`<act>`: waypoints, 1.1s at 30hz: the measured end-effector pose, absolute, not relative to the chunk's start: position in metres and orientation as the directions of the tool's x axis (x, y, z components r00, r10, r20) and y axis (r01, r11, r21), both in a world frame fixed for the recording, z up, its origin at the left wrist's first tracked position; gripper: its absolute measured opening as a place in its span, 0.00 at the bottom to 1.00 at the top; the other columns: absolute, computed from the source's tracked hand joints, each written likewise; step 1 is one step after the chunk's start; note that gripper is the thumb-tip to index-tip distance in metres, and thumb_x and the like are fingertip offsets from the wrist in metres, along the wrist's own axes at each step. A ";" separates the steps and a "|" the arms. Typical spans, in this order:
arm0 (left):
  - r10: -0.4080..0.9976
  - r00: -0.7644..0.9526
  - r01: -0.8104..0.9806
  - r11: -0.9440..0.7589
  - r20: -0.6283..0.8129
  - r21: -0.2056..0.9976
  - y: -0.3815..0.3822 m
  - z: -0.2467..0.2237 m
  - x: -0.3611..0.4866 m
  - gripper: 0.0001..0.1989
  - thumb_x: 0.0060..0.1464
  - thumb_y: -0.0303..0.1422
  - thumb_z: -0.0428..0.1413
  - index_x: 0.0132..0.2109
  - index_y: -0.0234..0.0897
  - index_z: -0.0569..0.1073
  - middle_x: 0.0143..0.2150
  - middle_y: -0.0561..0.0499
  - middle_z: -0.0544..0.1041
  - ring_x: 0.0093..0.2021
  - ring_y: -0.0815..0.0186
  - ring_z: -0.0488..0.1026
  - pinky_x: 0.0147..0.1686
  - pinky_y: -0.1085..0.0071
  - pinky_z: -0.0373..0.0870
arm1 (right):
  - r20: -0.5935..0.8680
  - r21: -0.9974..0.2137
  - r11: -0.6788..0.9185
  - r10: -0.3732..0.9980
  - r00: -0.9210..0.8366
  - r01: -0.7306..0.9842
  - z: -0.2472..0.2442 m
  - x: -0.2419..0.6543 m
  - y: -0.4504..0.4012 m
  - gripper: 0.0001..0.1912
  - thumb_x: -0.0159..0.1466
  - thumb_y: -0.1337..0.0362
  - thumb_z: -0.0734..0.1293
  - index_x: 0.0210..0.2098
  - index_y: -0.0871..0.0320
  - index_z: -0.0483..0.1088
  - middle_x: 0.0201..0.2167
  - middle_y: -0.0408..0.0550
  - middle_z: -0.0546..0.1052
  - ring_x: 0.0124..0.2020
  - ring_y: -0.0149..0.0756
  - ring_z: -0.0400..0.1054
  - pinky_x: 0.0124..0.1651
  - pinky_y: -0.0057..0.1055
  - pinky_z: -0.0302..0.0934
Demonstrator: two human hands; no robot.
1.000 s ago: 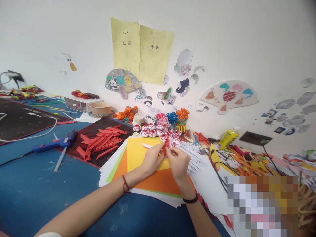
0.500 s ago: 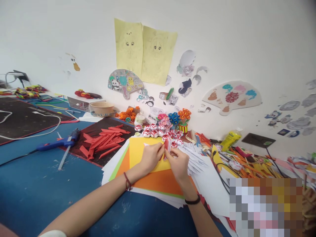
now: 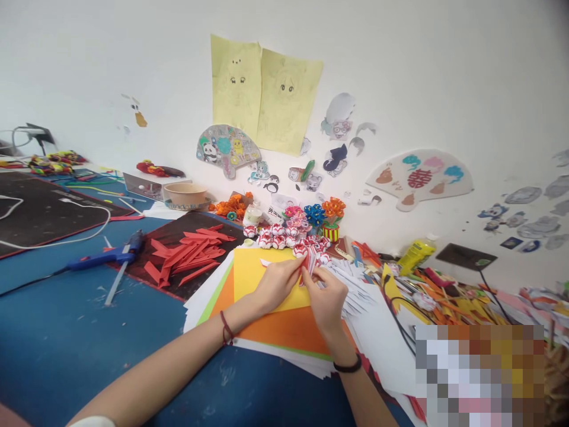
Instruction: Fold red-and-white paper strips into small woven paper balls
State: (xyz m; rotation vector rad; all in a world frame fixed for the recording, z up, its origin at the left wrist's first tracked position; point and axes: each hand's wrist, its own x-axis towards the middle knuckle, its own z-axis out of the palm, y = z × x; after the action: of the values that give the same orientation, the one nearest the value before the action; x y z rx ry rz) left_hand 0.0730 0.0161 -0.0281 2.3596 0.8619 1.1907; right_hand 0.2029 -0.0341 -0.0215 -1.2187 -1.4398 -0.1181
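One folded red and white paper (image 3: 310,261) is between the two hands, right where the fingers meet, over the top end of a yellow sheet (image 3: 249,276). The left hand (image 3: 278,286) pinches it on one side, and the right hand (image 3: 329,295) pinches it on the other. The yellow sheet lies on orange, green and white paper on the blue bench (image 3: 89,362). One small white and red strip (image 3: 265,263) lies on the yellow sheet, near the left hand. Just past the hands sit lots of red and white paper balls (image 3: 278,241), too bunched up to count. Behind them are three bunches of flowers: one pink (image 3: 297,218), one blue (image 3: 315,214) and one orange (image 3: 333,207). There is one striped pot (image 3: 331,232) under the orange bunch. To the left are one blue glue gun (image 3: 106,258), one round bowl (image 3: 185,197) and a messy pile of red strips (image 3: 189,256), too mixed up to count. One yellow bottle (image 3: 416,255) leans on the right. Two fans (image 3: 418,178) and two yellow drawings (image 3: 288,101) are on the wall.
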 end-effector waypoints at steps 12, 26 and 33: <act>0.709 0.418 0.223 -0.687 0.569 0.692 0.014 -0.027 0.075 0.19 0.63 0.32 0.48 0.58 0.36 0.73 0.38 0.45 0.82 0.33 0.63 0.76 0.37 0.72 0.69 | 0.762 -0.599 0.399 0.551 0.341 0.694 -0.018 0.207 -0.035 0.13 0.62 0.61 0.67 0.22 0.59 0.72 0.20 0.44 0.74 0.22 0.33 0.66 0.30 0.28 0.59; 0.841 0.404 -0.094 -0.353 0.359 0.931 0.041 -0.014 0.061 0.15 0.48 0.39 0.64 0.37 0.30 0.79 0.30 0.46 0.80 0.27 0.65 0.75 0.30 0.71 0.70 | 0.633 -0.737 0.377 0.677 0.376 0.561 -0.026 0.215 -0.026 0.17 0.59 0.53 0.69 0.23 0.60 0.72 0.20 0.45 0.73 0.24 0.35 0.66 0.30 0.29 0.59; 0.586 0.601 0.567 -0.792 0.544 0.227 0.059 -0.005 0.028 0.08 0.59 0.28 0.55 0.35 0.34 0.79 0.32 0.45 0.79 0.32 0.63 0.73 0.33 0.71 0.59 | 0.566 -0.797 0.296 0.673 0.477 0.527 -0.019 0.218 -0.028 0.19 0.57 0.52 0.70 0.20 0.60 0.69 0.17 0.41 0.68 0.21 0.33 0.63 0.27 0.27 0.56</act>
State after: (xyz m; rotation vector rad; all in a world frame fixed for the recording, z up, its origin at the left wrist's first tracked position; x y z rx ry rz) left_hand 0.0276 0.0590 -0.0051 2.7832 1.0031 0.9625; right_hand 0.2181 -0.0277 -0.0190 -1.3549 -1.1658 0.1339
